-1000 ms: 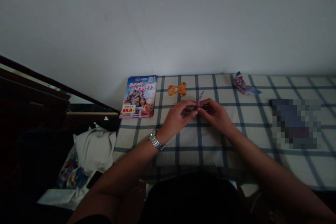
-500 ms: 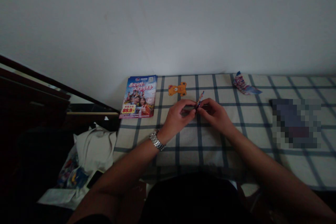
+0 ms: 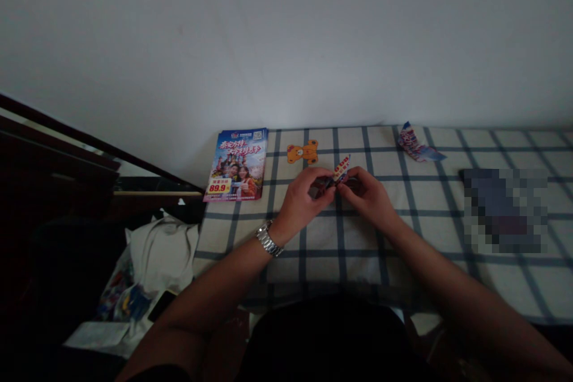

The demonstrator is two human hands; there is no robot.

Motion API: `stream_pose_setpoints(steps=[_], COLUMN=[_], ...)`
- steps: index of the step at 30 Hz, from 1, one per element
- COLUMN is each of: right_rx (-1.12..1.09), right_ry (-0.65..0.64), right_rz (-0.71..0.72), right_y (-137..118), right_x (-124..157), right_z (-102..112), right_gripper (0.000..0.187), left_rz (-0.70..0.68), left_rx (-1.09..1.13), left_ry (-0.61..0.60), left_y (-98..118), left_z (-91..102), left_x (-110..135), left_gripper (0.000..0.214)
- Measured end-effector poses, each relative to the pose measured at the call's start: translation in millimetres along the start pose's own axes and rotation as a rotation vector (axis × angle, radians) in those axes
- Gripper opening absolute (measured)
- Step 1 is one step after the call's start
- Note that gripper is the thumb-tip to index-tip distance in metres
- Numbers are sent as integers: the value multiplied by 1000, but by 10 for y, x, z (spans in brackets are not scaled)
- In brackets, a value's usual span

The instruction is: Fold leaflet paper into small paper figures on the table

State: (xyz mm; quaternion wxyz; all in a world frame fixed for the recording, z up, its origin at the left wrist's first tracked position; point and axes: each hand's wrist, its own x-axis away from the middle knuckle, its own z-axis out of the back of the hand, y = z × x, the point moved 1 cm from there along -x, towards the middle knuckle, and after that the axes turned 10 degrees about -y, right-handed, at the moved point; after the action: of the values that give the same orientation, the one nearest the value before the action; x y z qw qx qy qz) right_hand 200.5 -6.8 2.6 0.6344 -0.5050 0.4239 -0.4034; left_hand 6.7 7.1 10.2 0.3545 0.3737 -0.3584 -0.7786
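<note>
While the left hand and the right hand sit close together above the checked cloth, their fingers pinch, nearly closed, a small printed paper piece between them. A bear cutout lies just beyond, a leaflet stack farther left, a crumpled wrapper to the right.

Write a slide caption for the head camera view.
Left hand and right hand pinch a small printed paper over a checked cloth, with an orange bear cutout and flyers at left.
</note>
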Motion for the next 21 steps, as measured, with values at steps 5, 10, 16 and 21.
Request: stream_pose_setpoints(steps=[5, 10, 16, 21], right_rx=[41, -10, 0, 6], right_ry=[14, -6, -7, -6], right_rz=[-10, -6, -4, -7], right_y=[-4, -8, -13, 3], right_x=[-2, -14, -22, -24], right_z=[1, -18, -31, -17], right_gripper=[23, 27, 31, 30], left_rz=[-23, -49, -38, -15], left_rx=[1, -28, -40, -6], left_ry=[14, 7, 3, 5], left_y=[-24, -37, -14, -13], left_z=[-8, -17, -24, -28], left_x=[-5, 1, 5, 8], left_gripper=[22, 22, 21, 18])
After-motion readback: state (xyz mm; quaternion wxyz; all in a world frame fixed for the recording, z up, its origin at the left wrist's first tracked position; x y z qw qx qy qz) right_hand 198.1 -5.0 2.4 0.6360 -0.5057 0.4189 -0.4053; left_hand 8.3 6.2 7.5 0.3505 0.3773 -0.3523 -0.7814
